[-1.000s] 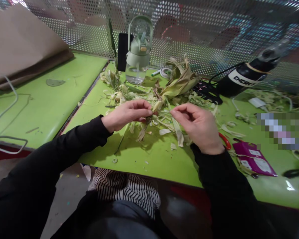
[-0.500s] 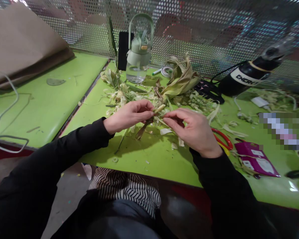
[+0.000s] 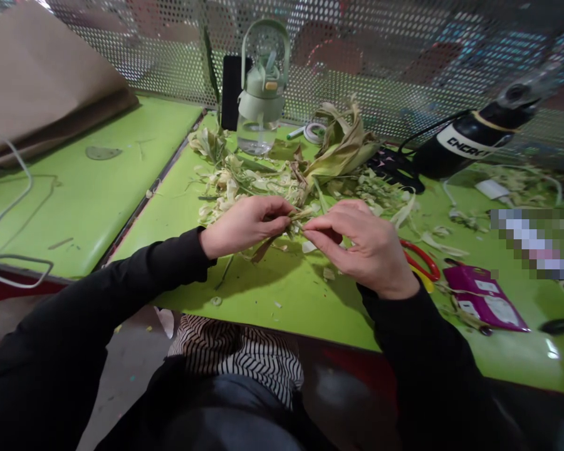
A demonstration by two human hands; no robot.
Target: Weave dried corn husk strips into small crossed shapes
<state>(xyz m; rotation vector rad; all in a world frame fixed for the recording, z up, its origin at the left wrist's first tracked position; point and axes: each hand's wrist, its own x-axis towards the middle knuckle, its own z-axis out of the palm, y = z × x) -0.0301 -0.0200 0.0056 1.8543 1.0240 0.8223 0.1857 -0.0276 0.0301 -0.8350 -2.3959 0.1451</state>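
Observation:
My left hand (image 3: pixel 251 224) pinches a small bundle of pale husk strips (image 3: pixel 301 215) between thumb and fingers. Close beside it on the right, my right hand (image 3: pixel 357 244) has its thumb and forefinger pinched at the bundle's end; a thin strip seems to lie between them, too small to make out fully. Both hands are just above the green table (image 3: pixel 282 294). Behind them spreads a heap of torn husk scraps (image 3: pixel 237 181), with a larger dried corn husk (image 3: pixel 343 150) on its right side.
A water bottle (image 3: pixel 262 106) stands behind the heap, a black phone (image 3: pixel 230 94) leaning beside it. To the right are a tape roll (image 3: pixel 314 132), a dark bottle (image 3: pixel 460 144), red-handled pliers (image 3: pixel 423 260) and a purple packet (image 3: pixel 486 297). Brown paper (image 3: pixel 51 81) lies far left.
My left hand has turned slightly and shifted a little right and down. My right hand has moved a little left, nearer to it. The pale piece between them now lies lower.

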